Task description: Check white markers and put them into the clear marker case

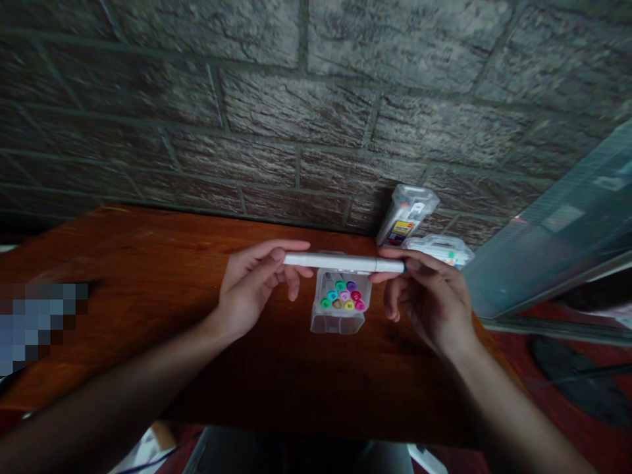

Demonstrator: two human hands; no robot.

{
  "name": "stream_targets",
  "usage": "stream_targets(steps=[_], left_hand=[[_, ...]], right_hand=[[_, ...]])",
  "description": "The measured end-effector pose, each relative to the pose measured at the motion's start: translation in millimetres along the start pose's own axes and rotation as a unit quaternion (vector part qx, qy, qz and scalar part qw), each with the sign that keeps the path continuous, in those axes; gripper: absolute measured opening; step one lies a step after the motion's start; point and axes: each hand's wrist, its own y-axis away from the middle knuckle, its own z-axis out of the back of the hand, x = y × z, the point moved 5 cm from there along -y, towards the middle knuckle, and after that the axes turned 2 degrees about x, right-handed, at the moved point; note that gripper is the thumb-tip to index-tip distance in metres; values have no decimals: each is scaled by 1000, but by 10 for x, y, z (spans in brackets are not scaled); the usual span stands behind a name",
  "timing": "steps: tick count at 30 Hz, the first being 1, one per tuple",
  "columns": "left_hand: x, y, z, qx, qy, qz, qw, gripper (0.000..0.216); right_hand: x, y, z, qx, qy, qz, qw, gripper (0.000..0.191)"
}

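Observation:
I hold a white marker (344, 263) level between both hands, above a clear plastic box (338, 317) of markers with several coloured caps. My left hand (253, 284) pinches the marker's left end with thumb and fingers. At the right end, my right hand (428, 294) grips it between fingertips and thumb. The box stands upright on the reddish-brown wooden table (148, 276), just under the marker.
Two more clear marker cases sit at the back right: one (407, 214) leaning against the brick wall (296, 99), one (442, 250) lying flat behind my right hand. A glass pane (557, 230) slants beside the table's right edge. A blurred patch (34, 322) covers the left.

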Motion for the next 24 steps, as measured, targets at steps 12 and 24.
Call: stream_targets(steps=[12,24], left_hand=[[-35,15,-13,-14,-143,-29,989,24],[-50,30,-67,-10,-222,-35,974,18]], right_hand=[[-37,9,13,0,77,41,996,21],[-8,38,-58,-25,158,79,984,18]])
